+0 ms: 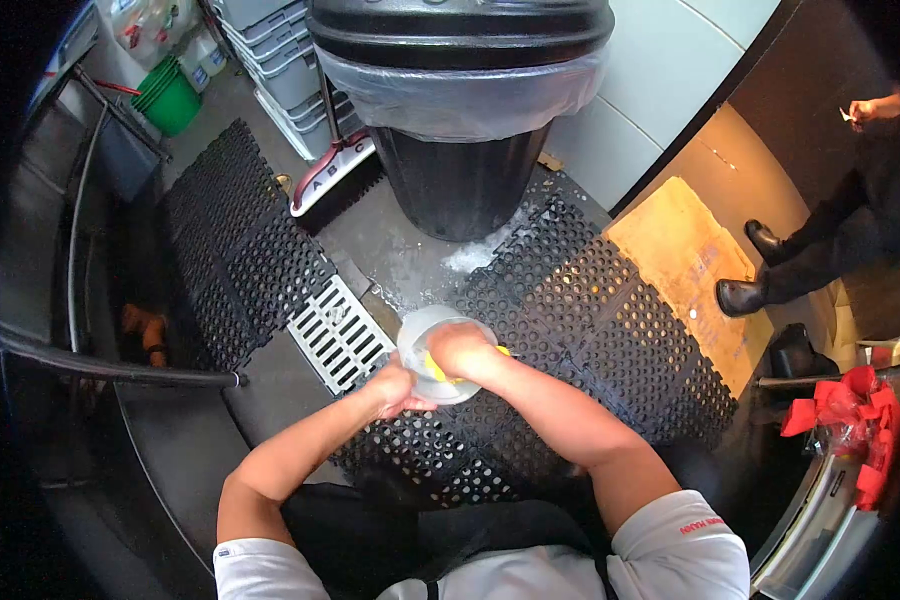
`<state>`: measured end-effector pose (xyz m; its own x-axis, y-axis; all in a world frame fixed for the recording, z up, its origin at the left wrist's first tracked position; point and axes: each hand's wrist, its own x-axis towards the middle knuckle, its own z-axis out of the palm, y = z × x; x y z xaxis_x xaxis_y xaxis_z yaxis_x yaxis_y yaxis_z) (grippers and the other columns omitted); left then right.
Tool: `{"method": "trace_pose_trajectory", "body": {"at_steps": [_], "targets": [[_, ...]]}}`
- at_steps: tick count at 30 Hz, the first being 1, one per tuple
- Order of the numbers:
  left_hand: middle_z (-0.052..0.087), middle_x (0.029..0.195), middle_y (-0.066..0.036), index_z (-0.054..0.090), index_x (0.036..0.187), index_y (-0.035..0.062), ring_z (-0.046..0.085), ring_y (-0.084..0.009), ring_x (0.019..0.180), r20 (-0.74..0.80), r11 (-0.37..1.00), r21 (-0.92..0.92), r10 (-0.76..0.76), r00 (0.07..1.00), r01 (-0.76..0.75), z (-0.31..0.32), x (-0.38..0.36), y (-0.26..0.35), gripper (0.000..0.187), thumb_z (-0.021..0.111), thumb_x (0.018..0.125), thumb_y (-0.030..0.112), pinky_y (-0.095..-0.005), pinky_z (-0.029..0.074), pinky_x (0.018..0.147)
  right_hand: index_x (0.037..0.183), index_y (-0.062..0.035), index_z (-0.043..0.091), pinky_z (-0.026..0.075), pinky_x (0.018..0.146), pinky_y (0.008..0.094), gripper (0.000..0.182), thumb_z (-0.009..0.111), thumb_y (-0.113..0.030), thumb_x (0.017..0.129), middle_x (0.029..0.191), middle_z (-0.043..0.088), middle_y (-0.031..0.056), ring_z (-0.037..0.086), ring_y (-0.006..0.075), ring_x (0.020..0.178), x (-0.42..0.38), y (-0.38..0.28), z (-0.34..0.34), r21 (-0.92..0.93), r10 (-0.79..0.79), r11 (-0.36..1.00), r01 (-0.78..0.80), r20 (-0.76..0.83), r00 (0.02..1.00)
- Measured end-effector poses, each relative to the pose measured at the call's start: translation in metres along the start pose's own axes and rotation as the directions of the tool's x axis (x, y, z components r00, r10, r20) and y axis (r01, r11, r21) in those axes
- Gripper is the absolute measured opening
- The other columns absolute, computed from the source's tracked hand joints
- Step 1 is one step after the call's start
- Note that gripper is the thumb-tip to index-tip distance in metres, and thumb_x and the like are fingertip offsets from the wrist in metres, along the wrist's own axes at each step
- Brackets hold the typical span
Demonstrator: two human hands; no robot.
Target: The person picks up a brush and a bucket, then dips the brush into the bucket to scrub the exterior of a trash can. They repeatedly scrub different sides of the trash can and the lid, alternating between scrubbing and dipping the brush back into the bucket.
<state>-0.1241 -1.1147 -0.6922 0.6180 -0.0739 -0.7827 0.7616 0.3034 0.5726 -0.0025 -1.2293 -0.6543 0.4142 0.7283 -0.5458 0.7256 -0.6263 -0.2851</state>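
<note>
A round, translucent plastic container (411, 335) is held out in front of me above the floor, its mouth facing up. My left hand (400, 390) grips its near left side, fingers wrapped around the wall. Reaching into the mouth is my right hand (460, 352), closed over a yellow sponge-like piece (434, 369). Yellow shows on both sides of that hand; its fingertips are hidden inside the container.
Black perforated mats (610, 330) cover the floor around a white drain grate (342, 335). Ahead stand a large lidded black bin (460, 185), a broom (332, 178) and stacked grey tubs (280, 60). Another person's shoes (740, 298) rest on and beside cardboard (685, 260).
</note>
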Motion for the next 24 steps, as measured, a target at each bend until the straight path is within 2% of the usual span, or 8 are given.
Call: {"method": "trace_pose_trajectory", "body": {"at_steps": [1, 4, 5, 8, 12, 16, 19, 24], "targets": [[0.045, 0.138, -0.027, -0.010, 0.152, 0.0068, 0.064, -0.0399, 0.105, -0.122, 0.998, 0.024, -0.052, 0.991, 0.055, 0.010, -0.010, 0.020, 0.068, 0.032, 0.098, 0.004, -0.0409, 0.063, 0.065, 0.101, -0.0064, 0.074, 0.055, 0.085, 0.0437, 0.024, 0.066, -0.020, 0.083, 0.105, 0.070, 0.0181, 0.069, 0.0313, 0.097, 0.013, 0.002, 0.019, 0.036, 0.066, 0.997, -0.064, -0.063, 0.996], [0.033, 0.146, -0.029, -0.027, 0.149, 0.0117, 0.064, -0.0404, 0.103, -0.183, 0.970, 0.215, 0.155, 0.971, -0.115, 0.028, -0.025, 0.038, 0.081, 0.032, 0.095, -0.001, -0.0393, 0.063, 0.064, 0.113, -0.0084, 0.070, 0.049, 0.096, 0.0440, 0.030, 0.053, -0.018, 0.090, 0.119, 0.066, 0.0179, 0.062, 0.0325, 0.113, 0.026, 0.009, 0.054, -0.170, -0.088, 0.985, 0.031, -0.338, 0.937], [0.017, 0.151, -0.034, -0.032, 0.146, 0.0136, 0.063, -0.0407, 0.104, -0.168, 0.916, 0.332, 0.292, 0.941, -0.225, 0.021, -0.009, 0.026, 0.088, 0.033, 0.091, -0.006, -0.0378, 0.062, 0.065, 0.128, -0.0098, 0.061, 0.041, 0.105, 0.0448, 0.041, 0.056, -0.023, 0.089, 0.130, 0.060, 0.0173, 0.053, 0.0350, 0.125, 0.032, 0.009, 0.063, 0.347, 0.135, 0.934, 0.086, -0.563, 0.815], [0.010, 0.149, -0.044, -0.026, 0.150, 0.0142, 0.054, -0.0507, 0.115, -0.263, 0.625, 0.759, 0.551, 0.792, -0.183, 0.022, 0.015, 0.022, 0.093, 0.043, 0.089, 0.000, -0.0414, 0.061, 0.075, 0.130, -0.0069, 0.056, 0.039, 0.106, 0.0439, 0.042, 0.048, -0.025, 0.094, 0.136, 0.054, 0.0170, 0.050, 0.0347, 0.126, 0.071, 0.020, 0.096, 0.284, 0.171, 0.959, 0.000, -0.576, 0.799], [-0.002, 0.148, -0.047, -0.017, 0.153, 0.0180, 0.052, -0.0512, 0.118, -0.321, 0.840, 0.541, 0.238, 0.917, -0.029, 0.033, -0.015, 0.052, 0.090, 0.042, 0.089, -0.002, -0.0384, 0.060, 0.075, 0.131, -0.0084, 0.055, 0.038, 0.107, 0.0392, 0.043, 0.044, -0.028, 0.095, 0.134, 0.056, 0.0170, 0.051, 0.0290, 0.125, 0.045, 0.009, 0.050, 0.550, 0.255, 0.828, -0.111, -0.192, 0.948], [-0.002, 0.151, -0.042, -0.013, 0.154, 0.0178, 0.062, -0.0414, 0.102, -0.268, 0.806, 0.576, 0.341, 0.901, -0.134, 0.031, -0.010, 0.052, 0.084, 0.035, 0.090, -0.006, -0.0350, 0.060, 0.062, 0.118, -0.0053, 0.065, 0.047, 0.097, 0.0408, 0.037, 0.053, -0.027, 0.090, 0.121, 0.064, 0.0185, 0.062, 0.0310, 0.110, 0.082, 0.040, 0.093, 0.166, 0.108, 0.986, 0.005, -0.663, 0.741], [0.022, 0.149, -0.034, -0.019, 0.153, 0.0192, 0.064, -0.0360, 0.098, -0.157, 0.937, 0.328, 0.178, 0.972, -0.119, 0.021, 0.001, 0.038, 0.086, 0.042, 0.094, 0.001, -0.0380, 0.061, 0.061, 0.107, -0.0019, 0.070, 0.052, 0.088, 0.0416, 0.039, 0.070, -0.030, 0.080, 0.112, 0.067, 0.0206, 0.067, 0.0323, 0.099, 0.022, 0.010, 0.008, 0.158, 0.183, 0.967, -0.202, 0.125, 0.975], [0.040, 0.143, -0.021, 0.009, 0.151, 0.0165, 0.062, -0.0392, 0.109, 0.086, 0.996, 0.053, 0.064, 0.994, -0.068, -0.014, 0.008, 0.021, 0.064, 0.036, 0.095, 0.000, -0.0449, 0.063, 0.073, 0.098, 0.0003, 0.070, 0.054, 0.079, 0.0392, 0.048, 0.084, -0.034, 0.067, 0.097, 0.071, 0.0181, 0.069, 0.0315, 0.088, -0.034, 0.077, -0.035, 0.508, -0.084, 0.851, 0.132, -0.116, 0.990]]}}
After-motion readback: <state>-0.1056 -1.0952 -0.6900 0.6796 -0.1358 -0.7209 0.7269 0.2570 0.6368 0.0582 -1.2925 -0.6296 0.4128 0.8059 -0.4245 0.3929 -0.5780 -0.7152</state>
